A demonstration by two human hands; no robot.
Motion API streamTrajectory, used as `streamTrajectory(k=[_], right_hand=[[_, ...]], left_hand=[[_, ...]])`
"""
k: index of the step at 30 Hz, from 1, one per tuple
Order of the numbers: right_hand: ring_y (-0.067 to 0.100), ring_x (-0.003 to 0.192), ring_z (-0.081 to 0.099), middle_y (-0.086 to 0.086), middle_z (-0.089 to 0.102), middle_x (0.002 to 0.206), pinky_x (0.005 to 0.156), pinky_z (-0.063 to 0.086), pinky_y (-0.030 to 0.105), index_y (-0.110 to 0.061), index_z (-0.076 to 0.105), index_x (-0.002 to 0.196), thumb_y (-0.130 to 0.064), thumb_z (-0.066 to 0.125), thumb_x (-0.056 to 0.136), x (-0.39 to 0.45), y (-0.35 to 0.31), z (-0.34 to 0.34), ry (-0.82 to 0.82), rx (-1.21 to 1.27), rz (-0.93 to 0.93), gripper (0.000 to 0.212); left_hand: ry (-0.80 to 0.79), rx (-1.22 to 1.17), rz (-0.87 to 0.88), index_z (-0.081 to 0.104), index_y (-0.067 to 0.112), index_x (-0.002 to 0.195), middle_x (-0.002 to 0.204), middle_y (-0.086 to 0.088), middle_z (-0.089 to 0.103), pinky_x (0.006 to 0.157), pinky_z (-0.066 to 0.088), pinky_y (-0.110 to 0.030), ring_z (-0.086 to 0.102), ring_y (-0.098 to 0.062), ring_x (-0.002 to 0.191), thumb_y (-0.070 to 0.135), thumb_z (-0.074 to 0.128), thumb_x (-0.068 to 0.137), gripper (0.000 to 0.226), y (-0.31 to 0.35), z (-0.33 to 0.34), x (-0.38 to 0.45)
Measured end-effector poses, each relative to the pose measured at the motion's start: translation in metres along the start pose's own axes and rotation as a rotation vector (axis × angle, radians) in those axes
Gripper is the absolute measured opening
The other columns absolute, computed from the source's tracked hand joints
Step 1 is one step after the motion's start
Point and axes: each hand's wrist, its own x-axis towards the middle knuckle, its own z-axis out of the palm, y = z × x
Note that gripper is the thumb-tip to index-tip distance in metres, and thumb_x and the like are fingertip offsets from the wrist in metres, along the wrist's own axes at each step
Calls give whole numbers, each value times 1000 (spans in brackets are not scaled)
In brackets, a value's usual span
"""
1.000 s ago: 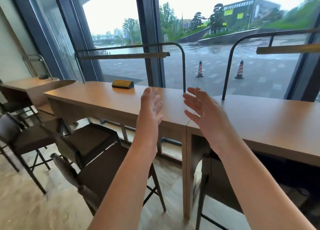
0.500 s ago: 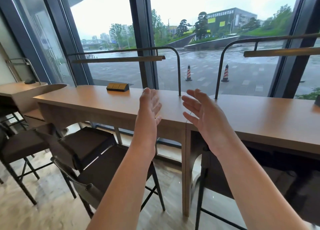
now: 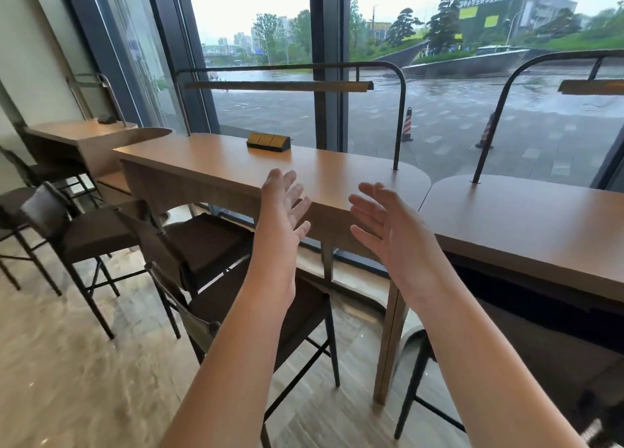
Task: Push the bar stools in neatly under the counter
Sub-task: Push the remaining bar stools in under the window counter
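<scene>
Wood-topped counter (image 3: 337, 177), bar stools waiting, both hands raised and holding nothing.

Left hand (image 3: 283, 211) and right hand (image 3: 388, 224) hover with fingers spread; the nearest bar stool (image 3: 297, 309) sits half under the counter, so a lopsided shove could skew it against the counter leg (image 3: 388, 339).

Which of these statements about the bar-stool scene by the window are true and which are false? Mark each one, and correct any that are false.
1. Both hands are open and hold nothing. True: the left hand and right hand are raised with fingers spread.
2. The left hand grips a stool's backrest. False: it touches no stool.
3. A small black and yellow box sits on the counter. True.
4. The nearest stool is wholly under the counter. False: its seat and backrest stick out towards the person.
5. Striped traffic cones stand outside the window. True.
</scene>
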Motion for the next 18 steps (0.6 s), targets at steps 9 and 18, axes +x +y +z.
streamTrajectory(k=[9,18], right_hand=[[19,132,52,5,56,143,118,36,44,-19,52,137,-38,49,102,85,56,56,-154,23,124,40],[19,132,53,3,58,141,115,40,40,-18,51,141,-41,45,101,169,116,117,-290,78,293,47]], left_hand=[[194,20,-56,40,25,152,159,-1,41,121,31,-44,44,-19,142,53,21,106,57,-22,-66,64],[456,71,-99,42,27,152,156,3,45,117,36,-38,49,-12,138,52,24,106,55,-51,-139,117]])
